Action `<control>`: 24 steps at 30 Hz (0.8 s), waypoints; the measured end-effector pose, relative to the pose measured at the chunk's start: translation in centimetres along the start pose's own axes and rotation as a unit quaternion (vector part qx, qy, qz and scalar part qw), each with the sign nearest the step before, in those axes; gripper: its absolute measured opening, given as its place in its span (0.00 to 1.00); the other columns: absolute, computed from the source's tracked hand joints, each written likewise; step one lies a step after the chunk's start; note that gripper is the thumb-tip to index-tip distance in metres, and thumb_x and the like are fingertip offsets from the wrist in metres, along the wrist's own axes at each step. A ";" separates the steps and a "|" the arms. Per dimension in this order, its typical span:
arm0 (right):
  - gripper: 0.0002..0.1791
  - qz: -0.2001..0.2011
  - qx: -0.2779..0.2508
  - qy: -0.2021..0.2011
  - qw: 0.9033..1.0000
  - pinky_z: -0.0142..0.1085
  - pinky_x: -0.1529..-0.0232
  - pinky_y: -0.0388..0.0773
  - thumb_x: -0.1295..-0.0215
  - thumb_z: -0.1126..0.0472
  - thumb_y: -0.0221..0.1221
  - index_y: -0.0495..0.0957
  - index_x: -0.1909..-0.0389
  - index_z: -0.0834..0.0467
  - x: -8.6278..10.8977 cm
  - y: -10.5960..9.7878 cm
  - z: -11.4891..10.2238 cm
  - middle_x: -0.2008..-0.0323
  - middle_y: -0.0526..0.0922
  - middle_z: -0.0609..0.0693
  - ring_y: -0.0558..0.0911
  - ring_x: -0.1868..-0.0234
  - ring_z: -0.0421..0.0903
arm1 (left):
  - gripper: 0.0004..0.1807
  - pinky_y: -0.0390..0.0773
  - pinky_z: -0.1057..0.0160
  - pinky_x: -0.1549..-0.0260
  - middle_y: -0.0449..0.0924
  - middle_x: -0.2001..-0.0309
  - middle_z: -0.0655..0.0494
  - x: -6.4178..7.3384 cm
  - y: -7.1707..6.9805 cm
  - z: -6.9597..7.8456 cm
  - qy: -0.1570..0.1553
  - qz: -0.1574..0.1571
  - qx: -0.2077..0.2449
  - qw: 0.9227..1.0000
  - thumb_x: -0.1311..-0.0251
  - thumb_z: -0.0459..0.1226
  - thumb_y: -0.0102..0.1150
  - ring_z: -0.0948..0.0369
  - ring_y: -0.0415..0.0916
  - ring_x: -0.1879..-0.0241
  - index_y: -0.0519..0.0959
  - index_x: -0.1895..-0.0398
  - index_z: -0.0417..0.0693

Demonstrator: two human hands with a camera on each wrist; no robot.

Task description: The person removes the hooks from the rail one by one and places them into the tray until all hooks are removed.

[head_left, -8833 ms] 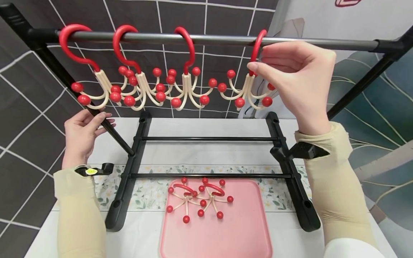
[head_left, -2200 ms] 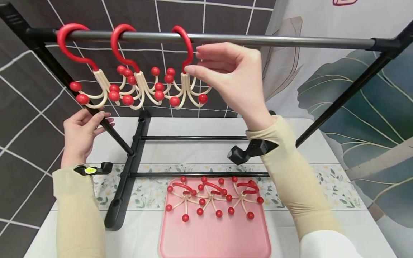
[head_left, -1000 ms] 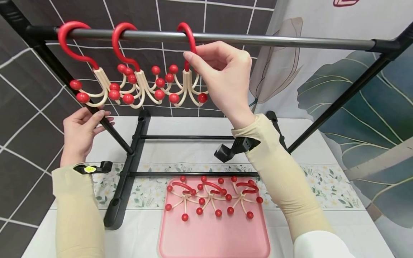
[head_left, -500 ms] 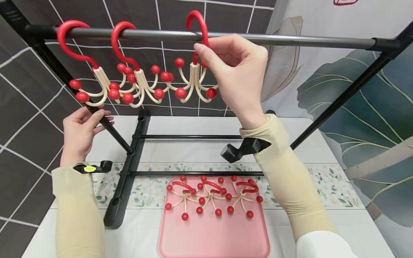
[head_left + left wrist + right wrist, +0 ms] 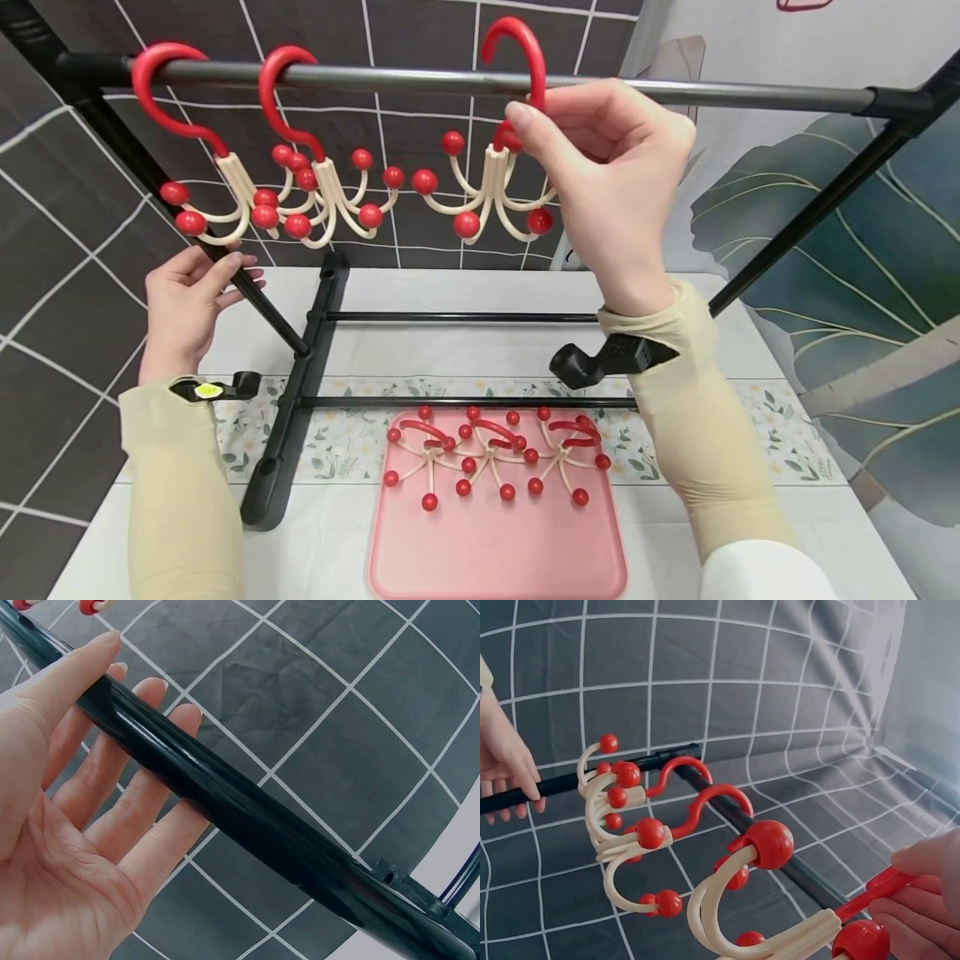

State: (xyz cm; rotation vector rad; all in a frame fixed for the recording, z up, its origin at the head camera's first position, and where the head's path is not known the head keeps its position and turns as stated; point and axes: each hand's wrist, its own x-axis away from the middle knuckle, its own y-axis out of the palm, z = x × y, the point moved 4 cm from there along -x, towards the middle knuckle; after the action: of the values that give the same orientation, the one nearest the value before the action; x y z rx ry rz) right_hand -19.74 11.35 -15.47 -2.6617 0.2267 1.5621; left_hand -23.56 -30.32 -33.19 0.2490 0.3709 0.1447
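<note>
Head view: my right hand (image 5: 615, 171) pinching a red-and-cream hook (image 5: 494, 177) at the bar (image 5: 382, 79)

Writing: red outlined mark (image 5: 802, 9) top right, cut off by the frame, can't read it. Yellow tag (image 5: 209, 391) on my left wrist strap, too small to read.

Surface/room: black rack (image 5: 288, 433) stands on a white table cover (image 5: 450, 350), floral strip (image 5: 337, 446) running across it. Dark cloth with white grid lines (image 5: 52, 292) behind and to the left; pale curtain with big blue-green leaves (image 5: 832, 217) on the right.

Hands: right has the red stem between thumb and fingers, just above the cream arms. Curved end sits above the bar, stem crosses in front; can't tell if they touch. Left hand (image 5: 183, 312) holds the side post (image 5: 270, 313) between thumb and fingers, fingers fanned loosely behind it per left wrist view.

Edges/room: two hung hooks (image 5: 327, 185) near the bar's left end, close together; gap between them and mine. Beyond my right hand the bar runs on to the right joint. Pink tray (image 5: 495, 558) has three loose hooks (image 5: 491, 452) side by side along its back edge; pink surface from there to the front rim. Rack's left foot is apart from the tray.
</note>
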 end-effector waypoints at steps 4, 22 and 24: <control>0.06 -0.007 0.019 0.002 1.000 0.38 0.65 0.85 0.39 0.66 0.73 0.89 0.64 0.64 0.5 -0.7 -0.2 0.67 0.89 0.51 0.88 0.68 0.51 | 0.16 0.85 0.62 0.61 0.87 0.61 0.46 0.0 0.0 0.0 0.004 0.001 -0.004 1.000 0.37 0.25 0.66 0.56 0.88 0.65 0.81 0.46 0.28; 0.07 -0.062 0.062 0.087 0.992 0.33 0.68 0.84 0.42 0.67 0.74 0.88 0.64 0.64 5.2 -2.1 1.3 0.68 0.89 0.51 0.88 0.71 0.47 | 0.15 0.85 0.62 0.62 0.87 0.62 0.46 0.1 -0.1 0.0 0.002 0.002 -0.009 1.000 0.36 0.26 0.66 0.56 0.88 0.65 0.81 0.47 0.28; 0.07 -0.069 0.064 0.109 0.990 0.33 0.68 0.84 0.43 0.68 0.74 0.89 0.64 0.63 5.8 -2.2 1.6 0.68 0.89 0.51 0.88 0.71 0.46 | 0.15 0.85 0.62 0.62 0.87 0.62 0.46 0.0 0.0 0.0 0.005 0.001 -0.007 1.000 0.36 0.26 0.66 0.56 0.88 0.65 0.81 0.48 0.28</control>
State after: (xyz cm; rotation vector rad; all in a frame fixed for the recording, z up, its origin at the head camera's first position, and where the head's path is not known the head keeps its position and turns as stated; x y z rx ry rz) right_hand -17.99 13.08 -21.38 -2.6800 0.1426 1.1769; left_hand -23.53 -30.36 -33.20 0.2342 0.3794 0.1510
